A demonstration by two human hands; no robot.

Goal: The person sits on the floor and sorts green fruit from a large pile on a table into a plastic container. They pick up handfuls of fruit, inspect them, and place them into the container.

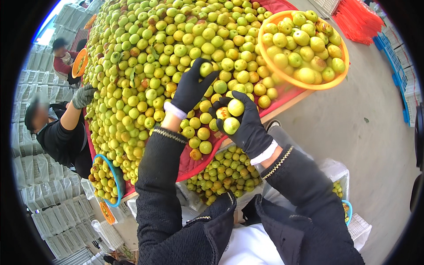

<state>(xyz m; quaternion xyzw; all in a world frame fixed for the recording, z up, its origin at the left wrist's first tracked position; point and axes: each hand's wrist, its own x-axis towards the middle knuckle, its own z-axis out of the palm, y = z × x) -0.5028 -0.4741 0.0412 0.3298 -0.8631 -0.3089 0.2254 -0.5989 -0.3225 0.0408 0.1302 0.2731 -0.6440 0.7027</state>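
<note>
A large heap of green-yellow jujubes (139, 66), some with brown patches, covers a table with a red quilted cloth (198, 165). My left hand (192, 86), in a black glove, pinches one jujube (206, 69) between thumb and fingers over the heap. Palm turned up, my right hand (248, 126) cradles three fruits near the table's edge: an upper green jujube (236, 107), a lower green jujube (231, 125) and a brown-blotched jujube (223, 113). Its black glove partly hides the blotched one.
An orange basket (344, 71) full of jujubes stands at the table's right corner. Below the edge sits a lined container of jujubes (225, 175). A blue-rimmed basket (114, 179) is at the left, near a co-worker's gloved hand (83, 96). Stacked crates (49, 169) line the left side.
</note>
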